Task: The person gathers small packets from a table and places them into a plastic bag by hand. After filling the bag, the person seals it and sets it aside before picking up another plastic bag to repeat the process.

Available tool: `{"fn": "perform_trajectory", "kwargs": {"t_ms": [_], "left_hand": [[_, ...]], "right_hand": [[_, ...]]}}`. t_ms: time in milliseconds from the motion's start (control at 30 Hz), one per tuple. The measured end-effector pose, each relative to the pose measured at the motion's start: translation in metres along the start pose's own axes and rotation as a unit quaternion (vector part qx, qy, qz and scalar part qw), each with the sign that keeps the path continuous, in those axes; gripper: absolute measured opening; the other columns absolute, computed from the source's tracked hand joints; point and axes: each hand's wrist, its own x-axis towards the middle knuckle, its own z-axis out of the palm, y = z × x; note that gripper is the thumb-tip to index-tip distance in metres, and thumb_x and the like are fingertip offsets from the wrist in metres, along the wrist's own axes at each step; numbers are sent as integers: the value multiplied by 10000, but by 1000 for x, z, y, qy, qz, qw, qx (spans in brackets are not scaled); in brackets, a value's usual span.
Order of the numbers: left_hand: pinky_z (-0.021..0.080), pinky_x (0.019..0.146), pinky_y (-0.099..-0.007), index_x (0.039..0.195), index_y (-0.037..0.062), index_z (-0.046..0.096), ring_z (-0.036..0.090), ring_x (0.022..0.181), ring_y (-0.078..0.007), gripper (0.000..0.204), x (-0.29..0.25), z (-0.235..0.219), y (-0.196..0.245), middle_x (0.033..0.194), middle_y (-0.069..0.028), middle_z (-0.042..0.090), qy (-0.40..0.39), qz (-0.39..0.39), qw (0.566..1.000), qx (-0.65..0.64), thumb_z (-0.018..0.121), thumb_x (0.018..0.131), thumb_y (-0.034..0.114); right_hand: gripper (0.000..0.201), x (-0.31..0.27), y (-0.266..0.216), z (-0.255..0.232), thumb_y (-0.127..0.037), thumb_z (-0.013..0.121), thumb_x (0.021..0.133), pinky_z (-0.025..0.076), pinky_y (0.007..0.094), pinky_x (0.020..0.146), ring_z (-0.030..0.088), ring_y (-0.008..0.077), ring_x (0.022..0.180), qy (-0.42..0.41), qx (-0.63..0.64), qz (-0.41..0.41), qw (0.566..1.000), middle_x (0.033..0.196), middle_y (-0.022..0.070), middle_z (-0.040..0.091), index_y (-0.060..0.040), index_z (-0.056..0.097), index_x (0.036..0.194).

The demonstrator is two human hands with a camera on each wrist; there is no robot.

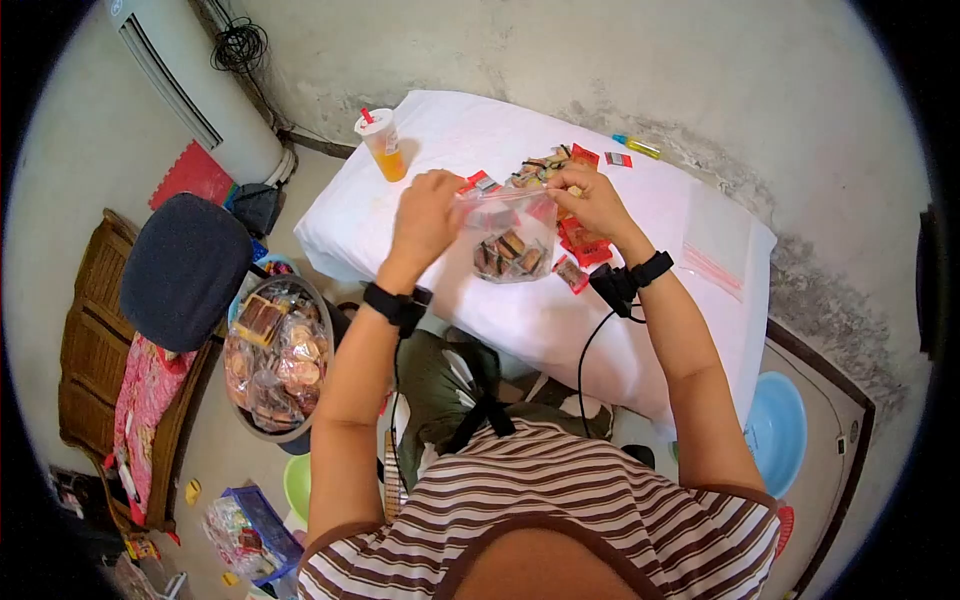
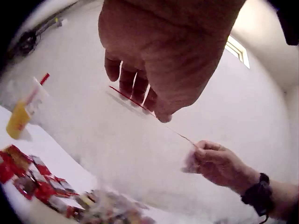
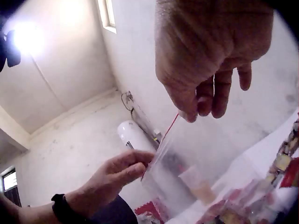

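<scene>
A clear zip bag (image 1: 512,255) with a reddish seal strip hangs upright between the two hands, over the front part of the white-covered table. Several small wrapped snacks lie in its bottom. The left hand (image 1: 428,222) pinches the top edge at the bag's left corner; in the left wrist view the red strip (image 2: 135,102) runs past its thumb and fingers. At the opposite corner, the right hand (image 1: 597,208) grips the same edge between thumb and fingertips. Behind and beside the bag lie red-wrapped snacks (image 1: 583,240) and a pile of pale-wrapped snacks (image 1: 540,165).
A cup of orange drink (image 1: 383,147) with a red straw stands at the table's back left. Flat empty zip bags (image 1: 712,250) lie at the right. A yellow bottle-like item (image 1: 640,148) is by the wall. A tub of packaged food (image 1: 275,360) stands left of the table.
</scene>
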Motion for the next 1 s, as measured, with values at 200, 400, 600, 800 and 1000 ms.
{"fn": "perform_trajectory", "kwargs": {"t_ms": [200, 400, 600, 800, 1000], "left_hand": [[430, 702, -395, 853, 100, 643, 549, 840, -279, 162, 32, 40, 55, 847, -84, 603, -24, 51, 998, -26, 636, 720, 192], [460, 603, -362, 804, 47, 658, 590, 657, -287, 164, 30, 33, 25, 729, -117, 621, -135, -42, 989, -49, 637, 736, 195], [462, 610, -351, 807, 67, 676, 601, 658, -260, 171, 16, -2, -36, 743, -97, 639, -172, -180, 961, -122, 633, 743, 220], [459, 633, -324, 825, 58, 679, 600, 706, -247, 160, 15, -24, -20, 779, -94, 641, -83, -142, 983, -76, 624, 758, 192], [470, 751, -290, 856, 22, 655, 605, 832, -210, 110, -83, -13, 4, 908, -91, 642, -135, -130, 946, -265, 638, 783, 102]], "right_hand": [[111, -4, -1, 1, -122, 608, 781, 416, 287, 699, 525, 175, 753, 5, 5, -11, 1000, 742, 58, 571, -13, 609, 801], [109, -12, 5, -5, -124, 610, 781, 424, 286, 686, 537, 174, 725, 11, 0, -11, 1000, 742, 64, 579, -17, 618, 802], [127, -3, 25, -6, -139, 620, 802, 420, 264, 701, 531, 118, 758, 52, -14, 12, 998, 782, 34, 589, -13, 619, 821], [145, -2, 10, -10, -154, 612, 788, 432, 295, 702, 555, 179, 737, 77, 22, 6, 997, 757, 69, 586, -10, 625, 800], [64, -88, 3, 2, -67, 601, 769, 437, 304, 721, 552, 192, 765, -74, 86, 2, 994, 784, 65, 580, -24, 565, 737]]}}
